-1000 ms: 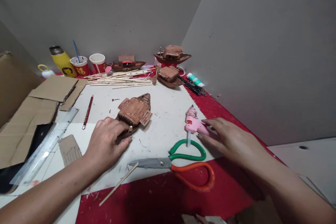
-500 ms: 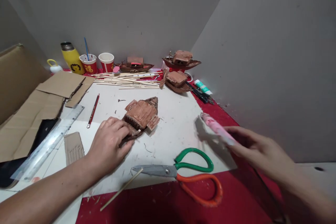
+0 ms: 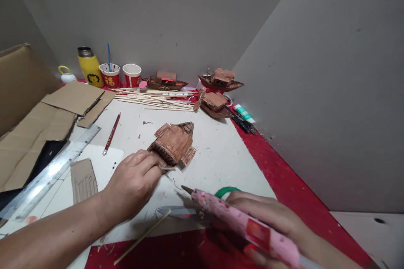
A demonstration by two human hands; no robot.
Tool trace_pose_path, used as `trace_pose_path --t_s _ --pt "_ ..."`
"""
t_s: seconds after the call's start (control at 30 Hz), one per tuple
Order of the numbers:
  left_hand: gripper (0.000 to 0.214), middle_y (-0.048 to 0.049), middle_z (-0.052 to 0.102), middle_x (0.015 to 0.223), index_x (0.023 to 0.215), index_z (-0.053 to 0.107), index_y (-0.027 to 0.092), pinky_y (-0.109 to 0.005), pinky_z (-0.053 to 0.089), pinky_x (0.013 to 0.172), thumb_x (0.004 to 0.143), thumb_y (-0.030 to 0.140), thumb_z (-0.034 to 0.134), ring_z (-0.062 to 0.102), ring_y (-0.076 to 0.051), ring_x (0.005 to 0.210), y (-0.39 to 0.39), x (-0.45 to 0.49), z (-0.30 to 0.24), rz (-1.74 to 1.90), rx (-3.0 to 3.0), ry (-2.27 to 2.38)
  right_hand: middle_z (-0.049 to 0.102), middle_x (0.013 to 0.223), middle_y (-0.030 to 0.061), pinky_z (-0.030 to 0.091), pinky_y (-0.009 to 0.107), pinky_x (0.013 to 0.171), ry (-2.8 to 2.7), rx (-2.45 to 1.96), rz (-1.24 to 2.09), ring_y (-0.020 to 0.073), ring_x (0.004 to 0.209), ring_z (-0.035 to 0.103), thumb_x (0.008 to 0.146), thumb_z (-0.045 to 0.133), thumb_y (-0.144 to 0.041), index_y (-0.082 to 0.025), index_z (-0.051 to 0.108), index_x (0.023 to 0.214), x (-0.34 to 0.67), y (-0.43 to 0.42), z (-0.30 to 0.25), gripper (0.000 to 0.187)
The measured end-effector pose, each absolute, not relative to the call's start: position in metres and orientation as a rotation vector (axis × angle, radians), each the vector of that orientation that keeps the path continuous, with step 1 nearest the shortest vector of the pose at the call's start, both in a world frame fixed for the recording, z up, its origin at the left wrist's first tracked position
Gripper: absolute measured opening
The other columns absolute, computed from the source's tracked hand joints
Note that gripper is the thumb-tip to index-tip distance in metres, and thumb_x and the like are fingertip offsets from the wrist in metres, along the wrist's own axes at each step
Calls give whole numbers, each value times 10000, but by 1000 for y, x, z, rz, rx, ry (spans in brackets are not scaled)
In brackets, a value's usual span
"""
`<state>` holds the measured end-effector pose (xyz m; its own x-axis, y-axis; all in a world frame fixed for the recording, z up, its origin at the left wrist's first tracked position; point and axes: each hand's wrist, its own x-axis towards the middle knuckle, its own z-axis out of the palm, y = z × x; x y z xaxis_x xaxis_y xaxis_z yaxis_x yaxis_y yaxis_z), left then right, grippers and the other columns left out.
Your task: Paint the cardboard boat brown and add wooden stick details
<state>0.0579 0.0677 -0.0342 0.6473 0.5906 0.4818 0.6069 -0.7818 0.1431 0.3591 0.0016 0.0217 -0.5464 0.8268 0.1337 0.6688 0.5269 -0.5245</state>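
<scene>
A brown cardboard model boat (image 3: 174, 143) lies on the white sheet (image 3: 214, 151) in the middle of the table. My left hand (image 3: 134, 183) grips its near end, fingers curled round the stern. My right hand (image 3: 268, 222) holds a pink glue gun (image 3: 240, 223) low at the front, its nozzle pointing left and up toward the boat, a short way from it. The scissors with a green handle (image 3: 225, 192) lie under the gun, mostly hidden by it and my hand.
Bamboo sticks (image 3: 154, 97), three finished model boats (image 3: 217, 79), paper cups (image 3: 131, 75) and a yellow flask (image 3: 90, 67) line the back. Cardboard pieces (image 3: 47, 122), a clear ruler (image 3: 50, 172) and a red pencil (image 3: 111, 133) lie left. A loose stick (image 3: 142, 237) lies near the front edge.
My right hand picked up the pink glue gun from the table's right side, lifted it, and swung it down in front, over the scissors. My left hand stayed on the boat.
</scene>
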Motion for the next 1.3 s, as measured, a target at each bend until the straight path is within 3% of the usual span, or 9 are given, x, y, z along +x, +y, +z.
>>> trace_pose_path --t_s 0.23,0.6,0.93,1.13,1.3 --pt "152 -62 669 864 880 642 163 -374 482 738 918 110 505 549 -232 818 66 59 -35 -847 -2769 -970 628 816 47 453 267 603 -2387 -867 834 173 683 566 882 578 -207 -226 549 1057 335 23 12 178" --pt "172 -52 650 826 832 637 177 -363 435 702 923 124 501 522 -230 781 66 61 -36 -839 -2779 -990 570 789 31 387 265 579 -2414 -835 849 156 648 491 922 542 -302 -201 523 1001 330 33 1 130" --pt "181 -58 648 829 857 650 173 -366 424 706 928 129 490 519 -237 792 67 62 -36 -829 -2793 -982 535 774 13 370 252 581 -2435 -894 842 139 638 454 872 555 -154 -195 514 972 329 35 -1 116" --pt "196 -57 639 813 826 634 175 -363 422 708 938 141 477 521 -233 786 66 62 -36 -831 -2778 -961 525 740 -9 376 221 566 -2443 -1006 878 117 613 465 881 560 -169 -207 499 886 322 34 12 73" --pt "201 -57 636 815 804 616 176 -366 422 708 935 127 472 522 -230 786 65 62 -35 -838 -2771 -952 474 679 -32 356 206 524 -2428 -1027 861 104 564 432 877 558 -168 -215 455 790 316 34 23 143"
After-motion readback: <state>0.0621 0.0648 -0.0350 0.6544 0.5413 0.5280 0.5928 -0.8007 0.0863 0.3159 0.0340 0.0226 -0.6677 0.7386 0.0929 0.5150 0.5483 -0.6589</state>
